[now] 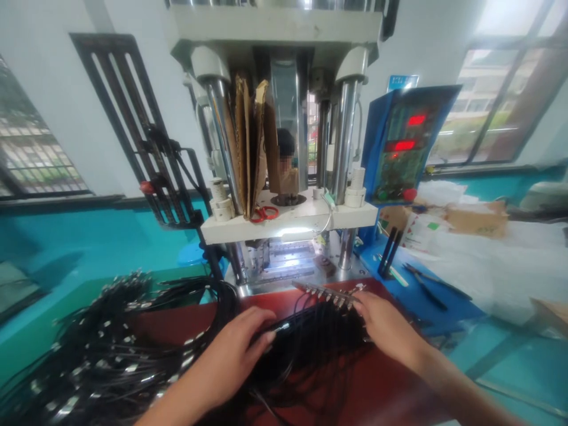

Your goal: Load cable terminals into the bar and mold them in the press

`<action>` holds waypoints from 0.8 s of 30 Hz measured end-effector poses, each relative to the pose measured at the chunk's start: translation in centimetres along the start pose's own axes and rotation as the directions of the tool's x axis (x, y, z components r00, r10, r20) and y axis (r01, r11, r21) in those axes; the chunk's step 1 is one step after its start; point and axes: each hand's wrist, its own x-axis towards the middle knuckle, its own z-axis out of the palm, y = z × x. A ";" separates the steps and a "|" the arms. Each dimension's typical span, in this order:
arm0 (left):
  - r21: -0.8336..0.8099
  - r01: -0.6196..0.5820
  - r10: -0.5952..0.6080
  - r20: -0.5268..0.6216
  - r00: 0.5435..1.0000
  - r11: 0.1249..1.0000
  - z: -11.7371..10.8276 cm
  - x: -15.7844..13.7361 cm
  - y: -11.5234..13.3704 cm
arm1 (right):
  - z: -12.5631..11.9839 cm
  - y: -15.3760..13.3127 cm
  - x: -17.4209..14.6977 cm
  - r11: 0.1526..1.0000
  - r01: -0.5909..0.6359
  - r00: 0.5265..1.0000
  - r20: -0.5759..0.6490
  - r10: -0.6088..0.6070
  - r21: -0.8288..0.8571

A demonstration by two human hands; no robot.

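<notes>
Right hand [377,319] holds a strip [326,292], probably metal, near black cables [326,331].

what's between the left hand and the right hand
Black cables lie between the left hand and the right hand, along with the metal strip the right hand holds; the head view shows it.

Between your left and right fingers [257,318], the cables [315,343] are black. Your worktop [381,390] beneath is dark red, the control box [399,127] beyond blue.
</notes>
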 end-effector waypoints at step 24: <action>0.325 -0.202 0.294 -0.267 0.918 0.924 4.7 -5.4 -2.1 | -6.1 -3.5 7.1 0.993 0.009 0.999 -0.045 -0.003 0.121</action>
